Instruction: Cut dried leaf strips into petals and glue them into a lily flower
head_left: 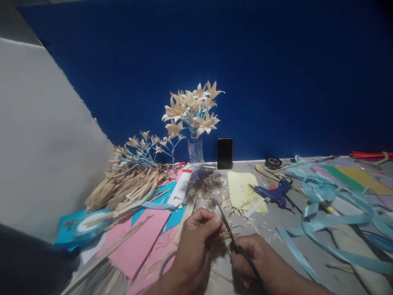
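Observation:
My left hand [201,233] is closed in a pinch, and a small pale piece of husk [217,210] sticks up from between thumb and fingers. Black scissors [229,229] are in my right hand [256,262], their blades pointing up and to the left. The blade tips lie right beside the pale piece; whether they touch it I cannot tell. Below and behind both hands, dry husk scraps [211,188] litter the table. Ahead stands a clear plastic bottle [195,157] holding a bunch of cream husk flowers [193,108] on light-blue stems.
Left lie pink paper [139,241], a pile of dried husks [123,190] with smaller flowers, and a ribbon roll [92,224]. A phone [225,153] leans on the blue wall. To the right are a yellow sheet [242,188], a blue glue gun [273,192] and loose light-blue ribbon [331,221].

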The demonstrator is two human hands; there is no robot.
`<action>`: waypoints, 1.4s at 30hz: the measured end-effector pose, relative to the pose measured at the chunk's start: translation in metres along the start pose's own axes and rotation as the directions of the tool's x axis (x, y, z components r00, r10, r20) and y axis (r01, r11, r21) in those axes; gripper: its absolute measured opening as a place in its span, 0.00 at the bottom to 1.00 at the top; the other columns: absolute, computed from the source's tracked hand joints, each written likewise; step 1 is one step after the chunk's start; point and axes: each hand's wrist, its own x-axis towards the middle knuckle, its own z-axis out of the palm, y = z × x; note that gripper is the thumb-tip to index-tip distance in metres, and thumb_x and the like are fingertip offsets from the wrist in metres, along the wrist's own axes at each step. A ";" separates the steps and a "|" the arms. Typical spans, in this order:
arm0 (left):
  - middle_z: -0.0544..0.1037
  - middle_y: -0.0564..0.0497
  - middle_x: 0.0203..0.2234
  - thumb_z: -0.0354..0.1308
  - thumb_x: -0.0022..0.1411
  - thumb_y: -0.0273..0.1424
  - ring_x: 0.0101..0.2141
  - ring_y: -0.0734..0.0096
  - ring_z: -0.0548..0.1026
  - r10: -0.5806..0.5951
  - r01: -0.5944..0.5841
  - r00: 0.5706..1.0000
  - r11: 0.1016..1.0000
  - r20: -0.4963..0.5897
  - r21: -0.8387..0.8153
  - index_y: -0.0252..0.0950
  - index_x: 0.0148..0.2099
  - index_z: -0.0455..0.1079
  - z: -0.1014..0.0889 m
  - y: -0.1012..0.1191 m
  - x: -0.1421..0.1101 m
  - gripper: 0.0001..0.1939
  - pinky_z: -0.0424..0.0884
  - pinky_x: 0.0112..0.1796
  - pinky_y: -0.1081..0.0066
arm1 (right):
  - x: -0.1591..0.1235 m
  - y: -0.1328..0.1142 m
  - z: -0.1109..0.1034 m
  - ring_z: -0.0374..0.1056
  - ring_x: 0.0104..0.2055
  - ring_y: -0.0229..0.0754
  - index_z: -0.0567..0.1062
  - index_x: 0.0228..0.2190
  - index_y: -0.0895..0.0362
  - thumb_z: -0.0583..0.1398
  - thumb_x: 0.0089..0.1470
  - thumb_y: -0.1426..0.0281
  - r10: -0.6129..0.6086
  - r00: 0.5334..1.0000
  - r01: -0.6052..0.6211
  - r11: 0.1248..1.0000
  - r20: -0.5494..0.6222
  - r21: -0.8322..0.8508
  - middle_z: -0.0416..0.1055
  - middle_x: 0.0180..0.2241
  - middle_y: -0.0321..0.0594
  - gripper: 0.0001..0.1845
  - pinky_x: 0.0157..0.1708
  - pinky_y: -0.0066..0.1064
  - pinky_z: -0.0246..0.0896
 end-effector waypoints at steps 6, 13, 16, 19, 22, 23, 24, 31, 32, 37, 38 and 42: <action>0.75 0.53 0.18 0.75 0.44 0.30 0.22 0.76 0.71 0.025 -0.025 1.000 1.000 -0.010 0.012 0.34 0.25 0.70 0.000 0.001 0.000 0.15 0.66 0.27 0.76 | 0.001 0.004 -0.005 0.59 0.16 0.33 0.64 0.16 0.56 0.64 0.43 0.59 -0.001 0.999 0.002 1.000 0.038 -0.012 0.62 0.13 0.33 0.18 0.17 0.23 0.48; 0.75 0.53 0.18 0.75 0.43 0.30 0.22 0.76 0.71 0.009 -0.009 1.000 1.000 -0.009 0.007 0.34 0.25 0.70 -0.001 -0.001 0.001 0.15 0.66 0.27 0.76 | 0.001 -0.003 -0.002 0.59 0.16 0.33 0.63 0.16 0.56 0.63 0.41 0.65 -0.011 0.998 0.009 0.999 0.065 0.031 0.62 0.13 0.32 0.14 0.18 0.24 0.53; 0.76 0.53 0.18 0.75 0.44 0.31 0.22 0.76 0.71 0.018 -0.018 1.000 1.000 -0.003 0.001 0.34 0.25 0.70 -0.001 -0.001 0.001 0.14 0.66 0.26 0.76 | 0.002 -0.002 -0.001 0.58 0.16 0.32 0.63 0.16 0.55 0.61 0.39 0.67 0.018 0.998 -0.019 1.000 0.052 0.020 0.63 0.13 0.33 0.11 0.17 0.23 0.50; 0.76 0.53 0.19 0.75 0.45 0.31 0.23 0.76 0.72 0.028 -0.028 1.000 0.999 -0.007 0.017 0.34 0.26 0.71 -0.001 -0.001 0.000 0.14 0.67 0.27 0.76 | 0.002 0.001 -0.003 0.59 0.16 0.34 0.64 0.16 0.56 0.60 0.41 0.67 0.034 0.998 -0.034 0.999 0.044 -0.004 0.64 0.13 0.34 0.10 0.16 0.23 0.49; 0.76 0.53 0.18 0.75 0.44 0.31 0.22 0.75 0.71 0.012 -0.012 1.000 1.000 -0.005 0.007 0.34 0.26 0.70 -0.001 0.000 -0.001 0.15 0.67 0.27 0.76 | 0.003 0.004 -0.006 0.61 0.17 0.34 0.65 0.16 0.56 0.62 0.43 0.63 0.011 0.998 -0.009 1.000 0.066 -0.024 0.63 0.13 0.33 0.14 0.17 0.23 0.49; 0.75 0.53 0.18 0.75 0.44 0.32 0.22 0.75 0.71 0.007 -0.007 1.000 1.000 -0.005 0.001 0.34 0.26 0.70 -0.001 0.000 -0.001 0.15 0.66 0.26 0.75 | 0.003 0.004 -0.006 0.60 0.16 0.34 0.65 0.16 0.56 0.63 0.43 0.62 -0.003 0.997 0.005 1.000 0.079 -0.026 0.63 0.13 0.33 0.16 0.17 0.23 0.49; 0.75 0.53 0.18 0.75 0.44 0.32 0.21 0.76 0.71 0.006 -0.006 1.000 1.000 -0.006 -0.003 0.34 0.26 0.70 -0.001 0.001 -0.001 0.15 0.66 0.26 0.76 | 0.004 0.004 -0.007 0.60 0.16 0.33 0.65 0.16 0.56 0.64 0.43 0.61 -0.014 0.996 0.016 1.000 0.088 -0.026 0.62 0.13 0.33 0.17 0.17 0.23 0.49; 0.76 0.53 0.18 0.75 0.44 0.31 0.21 0.76 0.71 0.016 -0.016 1.000 1.000 -0.014 0.003 0.34 0.25 0.70 -0.001 -0.001 0.000 0.15 0.66 0.27 0.76 | 0.002 0.005 -0.004 0.59 0.17 0.33 0.64 0.16 0.56 0.63 0.43 0.63 0.009 0.998 -0.010 1.000 0.059 0.021 0.63 0.14 0.32 0.16 0.17 0.24 0.50; 0.76 0.53 0.18 0.75 0.45 0.31 0.21 0.76 0.71 0.015 -0.015 1.000 1.000 -0.011 0.004 0.34 0.25 0.70 -0.001 -0.001 0.000 0.15 0.66 0.27 0.76 | 0.002 0.005 -0.004 0.59 0.17 0.34 0.64 0.17 0.56 0.63 0.43 0.63 0.004 0.998 -0.004 1.000 0.059 0.013 0.63 0.14 0.32 0.15 0.17 0.24 0.50; 0.76 0.53 0.19 0.74 0.45 0.31 0.21 0.76 0.72 0.009 -0.009 1.000 1.000 -0.004 0.015 0.34 0.25 0.70 -0.001 0.001 0.000 0.14 0.67 0.26 0.76 | -0.001 -0.001 -0.008 0.59 0.16 0.33 0.66 0.17 0.56 0.61 0.44 0.65 0.009 0.998 -0.004 0.997 0.068 -0.083 0.65 0.14 0.34 0.12 0.18 0.24 0.49; 0.76 0.53 0.19 0.74 0.45 0.31 0.22 0.76 0.72 0.009 -0.009 1.000 1.000 -0.005 0.019 0.34 0.25 0.70 -0.001 0.002 0.000 0.14 0.67 0.26 0.76 | -0.001 -0.002 -0.009 0.58 0.16 0.33 0.66 0.17 0.56 0.61 0.44 0.65 0.008 0.997 -0.001 0.995 0.072 -0.096 0.64 0.14 0.34 0.12 0.18 0.24 0.49; 0.77 0.53 0.19 0.75 0.44 0.31 0.22 0.75 0.73 0.015 -0.014 1.000 0.999 -0.016 0.036 0.35 0.25 0.71 -0.001 0.003 -0.001 0.14 0.67 0.27 0.76 | -0.002 -0.002 -0.010 0.59 0.17 0.34 0.65 0.15 0.56 0.61 0.43 0.66 0.017 0.998 -0.009 0.992 0.064 -0.122 0.62 0.13 0.33 0.13 0.18 0.24 0.48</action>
